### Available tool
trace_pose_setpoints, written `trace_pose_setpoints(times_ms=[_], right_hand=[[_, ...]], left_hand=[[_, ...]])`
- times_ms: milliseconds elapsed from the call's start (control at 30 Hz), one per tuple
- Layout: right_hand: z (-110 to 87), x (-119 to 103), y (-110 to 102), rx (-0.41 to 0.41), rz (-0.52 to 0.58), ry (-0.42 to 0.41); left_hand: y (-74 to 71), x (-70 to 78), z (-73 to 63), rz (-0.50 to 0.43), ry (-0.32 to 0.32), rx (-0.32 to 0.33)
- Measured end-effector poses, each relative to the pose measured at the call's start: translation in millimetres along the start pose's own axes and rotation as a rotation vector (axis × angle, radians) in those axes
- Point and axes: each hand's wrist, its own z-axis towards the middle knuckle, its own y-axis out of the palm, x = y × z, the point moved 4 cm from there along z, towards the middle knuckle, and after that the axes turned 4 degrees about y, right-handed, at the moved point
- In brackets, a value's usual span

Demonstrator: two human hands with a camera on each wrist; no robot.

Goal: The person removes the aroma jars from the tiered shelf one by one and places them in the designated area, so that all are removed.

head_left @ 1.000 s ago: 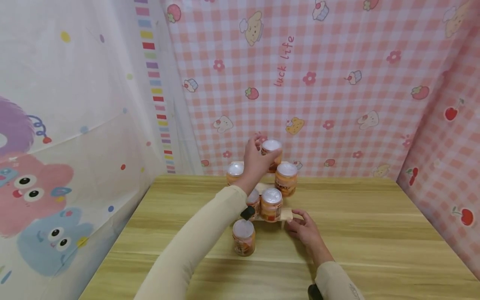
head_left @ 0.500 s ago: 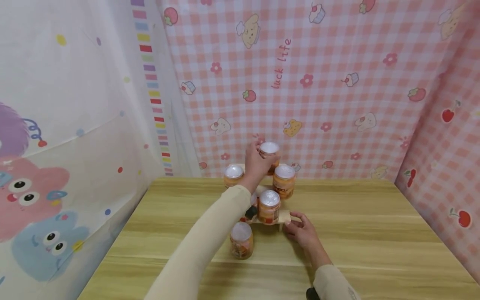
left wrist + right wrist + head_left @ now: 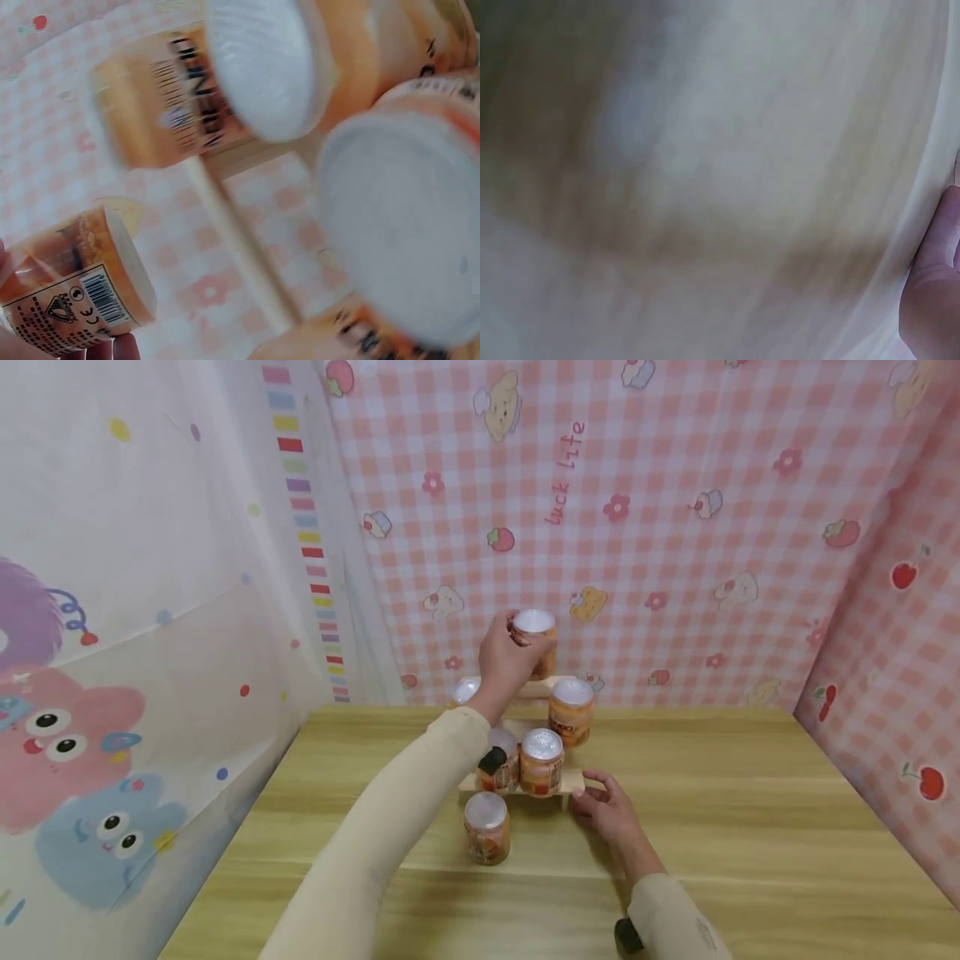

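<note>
- Your left hand (image 3: 510,664) grasps the top jar (image 3: 535,623), at 12 o'clock of the wooden stand (image 3: 572,781).
- Your right hand (image 3: 611,818) pinches its end at 4.
- Four jars (image 3: 542,764) occupy its steps, two partly behind your left arm (image 3: 390,810).
- The front jar (image 3: 487,831) stands on the worktop (image 3: 720,827) at 6.
- Checked cloth (image 3: 675,552) hangs beyond, at 12.

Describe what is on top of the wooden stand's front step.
On the front step stand two upright orange-labelled cans. A black wrist camera covers part of the left can; the wood directly beneath both is hidden.
</note>
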Motion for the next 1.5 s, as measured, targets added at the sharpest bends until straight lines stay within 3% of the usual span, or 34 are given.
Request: trace_pose_setpoints(times_ms=[167, 367, 767, 1033, 1267, 1500], right_hand=[[2.4, -5, 4, 0.045, -0.056, 0.049], [1.8, -8, 7, 0.073, -0.106, 0.082], [0.5, -6, 5, 0.065, -0.119, 0.099], [0.3, -4, 9, 0.062, -0.113, 0.105], [-2.1, -4, 10, 0.052, -0.109, 0.105], [-0.4, -7, 8, 0.049, -0.121, 0.105]], left_hand=[[-24.1, 16.1, 3.4, -0.057, 0.016, -0.033], [-53.1, 27.4, -2.2, -0.121, 0.041, -0.071], [-112.6, 30.9, -21.6, -0.127, 0.041, -0.115], [-147.4, 10.2, -49.1, -0.148, 0.037, -0.164], [-160.5, -25.0, -74.4, -0.175, 0.010, -0.241], [-167.9, -57.5, -95.1, -0.156, 0.012, -0.240]])
